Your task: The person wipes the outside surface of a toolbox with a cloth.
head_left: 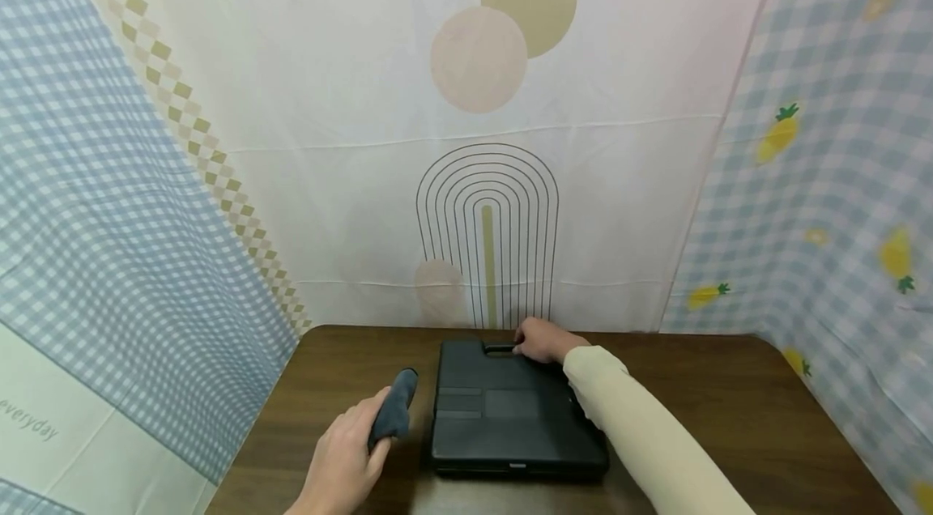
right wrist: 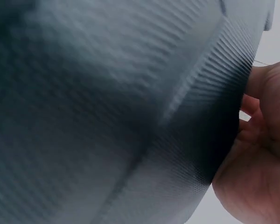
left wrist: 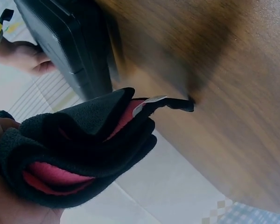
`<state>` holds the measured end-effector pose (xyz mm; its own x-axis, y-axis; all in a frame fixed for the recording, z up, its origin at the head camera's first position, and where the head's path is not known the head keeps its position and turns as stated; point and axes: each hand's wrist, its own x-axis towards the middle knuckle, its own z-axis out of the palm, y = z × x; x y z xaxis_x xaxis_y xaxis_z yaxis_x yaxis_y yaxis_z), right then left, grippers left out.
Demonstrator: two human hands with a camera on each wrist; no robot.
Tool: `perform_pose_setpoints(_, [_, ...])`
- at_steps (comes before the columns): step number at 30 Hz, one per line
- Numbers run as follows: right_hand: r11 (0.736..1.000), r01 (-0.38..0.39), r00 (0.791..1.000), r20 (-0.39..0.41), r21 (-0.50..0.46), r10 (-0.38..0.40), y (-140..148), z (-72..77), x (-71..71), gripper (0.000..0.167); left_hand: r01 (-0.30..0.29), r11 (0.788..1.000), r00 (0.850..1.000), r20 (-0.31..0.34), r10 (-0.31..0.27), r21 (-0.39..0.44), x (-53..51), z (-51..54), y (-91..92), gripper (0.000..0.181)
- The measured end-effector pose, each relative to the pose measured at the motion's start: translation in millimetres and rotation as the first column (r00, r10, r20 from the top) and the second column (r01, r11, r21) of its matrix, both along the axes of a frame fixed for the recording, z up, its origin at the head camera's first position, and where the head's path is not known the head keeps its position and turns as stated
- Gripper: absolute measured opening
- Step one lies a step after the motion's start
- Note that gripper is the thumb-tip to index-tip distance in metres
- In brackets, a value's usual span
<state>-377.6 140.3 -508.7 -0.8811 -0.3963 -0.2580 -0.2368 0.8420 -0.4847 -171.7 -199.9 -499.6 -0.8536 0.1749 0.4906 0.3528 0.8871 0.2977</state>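
A black plastic carrying case (head_left: 510, 414) lies closed on the wooden table, its carry handle (head_left: 499, 348) toward the wall. My right hand (head_left: 543, 338) grips the case's far edge beside the right end of this handle. Up close in the right wrist view, the case's ribbed surface (right wrist: 107, 130) fills most of the picture, and the fingers (right wrist: 259, 105) curl in behind its edge. Left of the case, my left hand (head_left: 346, 450) holds a folded dark grey fleecy cloth (left wrist: 84, 116) above the table. Its inner side is red, and a pale label (left wrist: 148, 103) sticks out.
The brown wooden table (head_left: 729, 410) reaches to both sides of the case. Behind it hangs a white patterned cloth (head_left: 350, 223), with blue checked cloths (head_left: 138, 175) at the sides. A metal latch (head_left: 517, 466) sits on the case's near side.
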Motion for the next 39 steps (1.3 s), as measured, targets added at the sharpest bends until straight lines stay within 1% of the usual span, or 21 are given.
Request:
perform_pose_setpoints(4, [0.999,-0.039,0.999,-0.012,-0.004,0.038,1.5,20.9,3.9,0.033,-0.001,1.000,1.000,-0.009,0.001,0.000,-0.6,1.3,-2.0,0.063])
perform_pose_setpoints(7, [0.998,-0.058,0.998,-0.029,-0.006,0.058,3.5,38.1,8.5,0.031,-0.002,1.000,1.000,-0.018,0.002,0.001,-1.1,2.4,-3.3,0.065])
perform_pose_setpoints(10, [0.997,-0.071,0.995,-0.064,-0.010,0.070,5.7,57.2,15.2,0.029,-0.007,1.000,1.000,-0.019,0.007,0.004,-1.5,3.5,-4.3,0.064])
perform_pose_setpoints(13, [0.997,-0.077,0.993,-0.086,-0.017,0.075,7.7,75.2,25.7,0.028,-0.012,1.000,1.000,-0.013,0.012,0.008,-1.5,4.6,-5.1,0.063])
perform_pose_setpoints(17, [0.997,-0.077,0.992,-0.098,-0.027,0.074,6.9,96.1,42.5,0.020,-0.023,1.000,0.999,-0.022,0.023,0.011,-1.3,5.5,-6.6,0.061])
perform_pose_setpoints(20, [0.996,-0.076,0.991,-0.116,-0.037,0.071,4.9,107.3,55.0,0.024,-0.029,1.000,0.999,-0.038,0.029,0.011,-1.0,5.8,-7.9,0.061])
perform_pose_setpoints(23, [0.996,-0.080,0.985,-0.156,-0.045,0.072,3.2,113.2,66.1,0.026,-0.031,0.999,0.999,-0.045,0.031,0.010,-0.1,6.0,-8.9,0.061])
perform_pose_setpoints(27, [0.994,-0.093,0.973,-0.216,-0.053,0.079,1.9,115.5,77.1,0.018,-0.038,0.999,0.999,-0.032,0.039,0.016,1.3,6.4,-10.3,0.060])
perform_pose_setpoints(29, [0.993,-0.107,0.966,-0.240,-0.052,0.091,1.8,115.5,80.6,0.016,-0.044,0.999,0.999,-0.023,0.045,0.022,2.0,6.8,-11.0,0.060])
perform_pose_setpoints(32, [0.991,-0.126,0.954,-0.279,-0.041,0.109,1.9,114.5,83.9,0.018,-0.051,0.998,0.998,-0.018,0.052,0.026,2.7,7.3,-12.0,0.060])
perform_pose_setpoints(35, [0.989,-0.145,0.939,-0.319,-0.037,0.126,2.8,112.9,87.1,0.023,-0.049,0.998,0.998,-0.029,0.049,0.027,2.7,7.8,-13.1,0.060])
perform_pose_setpoints(39, [0.987,-0.154,0.922,-0.366,-0.055,0.123,3.2,110.4,96.4,0.027,-0.047,0.998,0.998,-0.047,0.049,0.029,2.4,8.5,-15.5,0.060])
